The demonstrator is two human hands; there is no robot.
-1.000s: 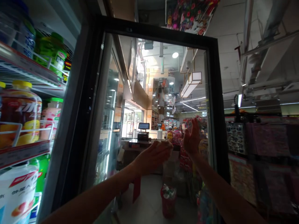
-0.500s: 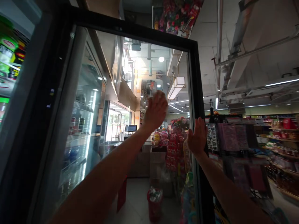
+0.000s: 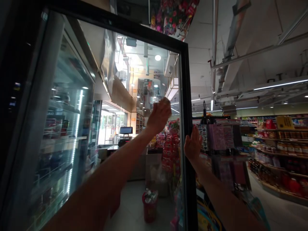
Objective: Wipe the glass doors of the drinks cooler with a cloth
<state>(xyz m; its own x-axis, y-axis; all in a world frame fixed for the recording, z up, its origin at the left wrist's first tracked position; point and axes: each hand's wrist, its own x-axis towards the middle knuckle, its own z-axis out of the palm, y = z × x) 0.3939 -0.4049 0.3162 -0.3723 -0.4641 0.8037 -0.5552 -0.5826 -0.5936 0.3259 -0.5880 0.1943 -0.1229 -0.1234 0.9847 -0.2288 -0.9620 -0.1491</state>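
Shop interior is looking dim: stocked shelves are curving along the far right, a rack of hanging packets is standing nearer, and a monitor is showing by the checkout bench beyond the glass. Main item is a tall glass door, filling left and middle of view, judged to be standing open. Left hand is reaching to the pane's upper right, fingers stretched and close together; touching or just short, can't tell. Something pale is showing at its fingertips, maybe held, maybe a reflection, so grip is unclear. Right hand is overlapping the black frame at its right upright, fingers up and thumb apart, nothing visible in hold. Progress: work at the pane is apparently under way; no line is showing between done and undone glass, so what's left isn't readable. Neither hand is covering the lower pane. Door's long axis is running near vertical, leaning slightly; top edge is sloping down rightward, right edge seemingly pointing away from the wearer. Red tub is sitting behind the glass, well apart from both hands.
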